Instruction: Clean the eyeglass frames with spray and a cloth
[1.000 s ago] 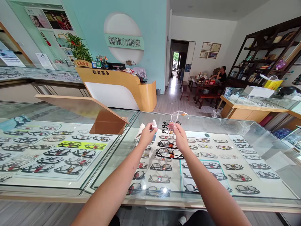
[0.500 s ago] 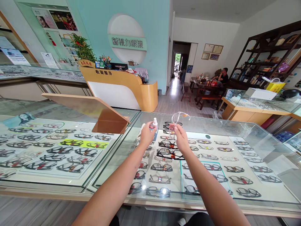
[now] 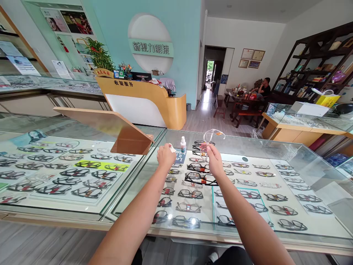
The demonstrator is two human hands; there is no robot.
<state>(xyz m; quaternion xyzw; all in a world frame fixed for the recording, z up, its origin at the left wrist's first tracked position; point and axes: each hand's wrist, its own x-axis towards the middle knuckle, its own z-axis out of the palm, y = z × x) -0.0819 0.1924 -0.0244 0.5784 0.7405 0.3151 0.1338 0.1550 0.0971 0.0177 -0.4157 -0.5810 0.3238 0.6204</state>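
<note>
My right hand [image 3: 213, 159] holds up a pair of clear-framed glasses [image 3: 211, 137] by one end, fingers pinched on it, above the glass counter [image 3: 256, 147]. A small white spray bottle [image 3: 183, 144] stands upright on the glass next to a blue card. My left hand [image 3: 166, 156] is just left of the bottle, fingers curled down on a white cloth [image 3: 172, 149] that lies on the counter.
Under the glass lie rows of several eyeglass frames [image 3: 198, 179]. A tilted wooden mirror stand [image 3: 116, 129] sits on the left case. Beyond are a curved yellow reception desk [image 3: 149, 99], a person seated at a dark table [image 3: 263, 88] and dark shelving at the right.
My left hand has set the spray bottle down on the glass and moved left onto the white cloth. The right hand still holds the clear glasses up.
</note>
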